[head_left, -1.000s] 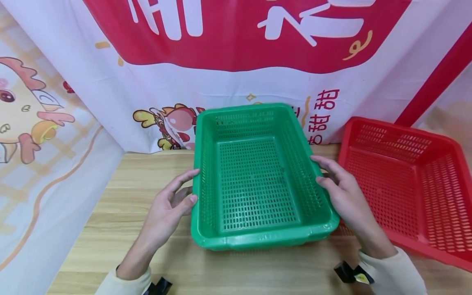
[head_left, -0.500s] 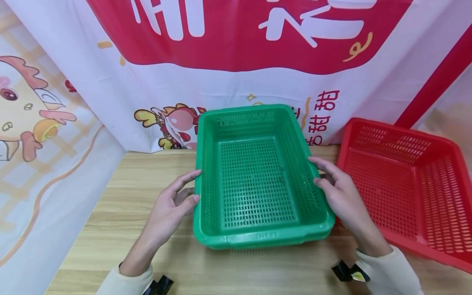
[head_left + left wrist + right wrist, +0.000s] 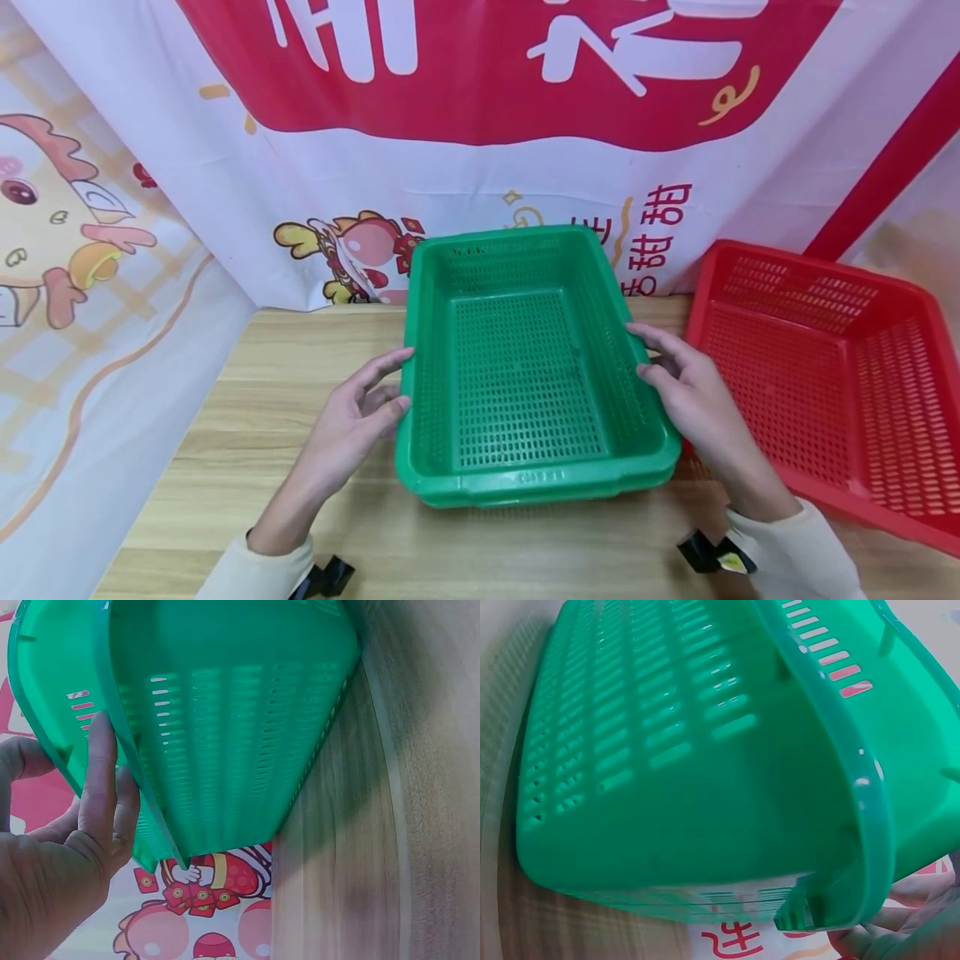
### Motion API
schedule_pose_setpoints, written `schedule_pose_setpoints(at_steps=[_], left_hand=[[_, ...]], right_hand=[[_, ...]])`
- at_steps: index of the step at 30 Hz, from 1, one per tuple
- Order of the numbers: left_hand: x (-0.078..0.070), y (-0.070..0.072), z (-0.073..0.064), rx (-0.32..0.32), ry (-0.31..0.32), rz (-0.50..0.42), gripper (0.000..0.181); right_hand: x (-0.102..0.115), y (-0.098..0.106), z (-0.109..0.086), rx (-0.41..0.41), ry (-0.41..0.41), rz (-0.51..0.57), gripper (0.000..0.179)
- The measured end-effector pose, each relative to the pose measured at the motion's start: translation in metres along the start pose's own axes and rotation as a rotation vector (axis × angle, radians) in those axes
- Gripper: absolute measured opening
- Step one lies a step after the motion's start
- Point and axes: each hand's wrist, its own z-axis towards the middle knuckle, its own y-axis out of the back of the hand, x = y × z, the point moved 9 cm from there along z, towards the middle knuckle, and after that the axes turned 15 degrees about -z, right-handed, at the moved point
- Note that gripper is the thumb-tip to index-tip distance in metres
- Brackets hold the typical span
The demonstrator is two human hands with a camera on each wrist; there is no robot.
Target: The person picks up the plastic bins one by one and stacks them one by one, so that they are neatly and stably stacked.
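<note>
Two green plastic mesh baskets sit one inside the other on the wooden table. The upper basket (image 3: pixel 536 479) shows its bare slotted floor in the head view. In the left wrist view, the lower basket (image 3: pixel 225 727) stands on the wood, with a gap between its rim and the upper basket's rim. My left hand (image 3: pixel 348 433) holds the upper basket's left rim between thumb and fingers, some fingers reaching into that gap. My right hand (image 3: pixel 693 392) holds the right rim, thumb and index fingertip on the edge. Only part of this hand shows at the corner of the right wrist view.
A red mesh basket (image 3: pixel 780 392) stands on the table at the right, close beside my right hand and forearm. Printed cloth (image 3: pixel 465 171) hangs behind the table and along its left side. Wooden tabletop (image 3: pixel 277 375) shows at left and in front.
The upper green basket's far end has dropped slightly toward me, and its left edge has shifted a little right. Both hands have kept their hold, the left drifting slightly right.
</note>
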Motion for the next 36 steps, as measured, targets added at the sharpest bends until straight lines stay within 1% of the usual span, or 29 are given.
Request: schedule_pose_setpoints(at_steps=[6,11,14,17,22,26,30,36], left_hand=[[0.007,-0.002,0.003,0.000,0.077,-0.008,0.056],[0.007,-0.004,0.003,-0.018,0.116,0.009,0.056],[0.004,-0.005,0.003,-0.025,0.123,0.018,0.057],[0.002,-0.006,0.002,-0.036,0.128,0.048,0.057],[0.001,-0.008,0.002,-0.064,0.139,0.111,0.056],[0.000,-0.009,0.002,-0.079,0.138,0.143,0.056],[0.000,-0.011,0.003,-0.083,0.137,0.160,0.056],[0.000,-0.011,0.001,-0.084,0.145,0.159,0.056]], right_hand=[[-0.001,0.001,0.002,0.006,-0.011,-0.066,0.051],[-0.003,0.007,0.004,-0.030,-0.028,-0.149,0.049],[-0.004,0.009,0.004,-0.037,-0.033,-0.180,0.048],[-0.005,0.009,0.003,-0.037,-0.036,-0.206,0.047],[-0.002,0.007,0.004,-0.051,-0.012,-0.244,0.046],[-0.001,0.006,0.004,-0.062,0.003,-0.262,0.045],[0.000,0.007,0.004,-0.068,0.004,-0.280,0.045],[0.000,0.007,0.003,-0.057,-0.002,-0.290,0.045]])
